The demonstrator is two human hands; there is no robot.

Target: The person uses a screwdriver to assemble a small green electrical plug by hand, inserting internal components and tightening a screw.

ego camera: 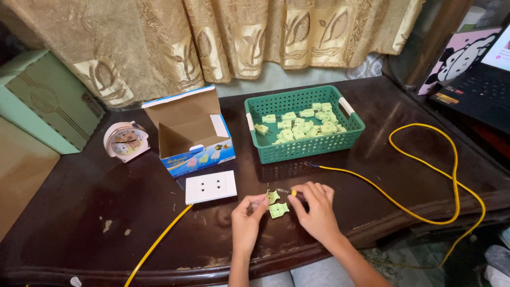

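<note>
Two pale green plug halves (276, 204) lie apart, flat on the dark table between the fingertips.

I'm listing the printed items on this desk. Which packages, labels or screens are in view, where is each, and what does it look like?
Open cardboard box: behind the white socket plate, blue and white, flaps up.
Green carton: far left, pale green, boxy.
Laptop: far right, black, lit screen edge.
Cartoon picture: beside the laptop, pink with black-and-white figure.

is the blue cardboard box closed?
No, the blue cardboard box stands with its top flaps open, its brown inside showing, left of the green basket.
</note>
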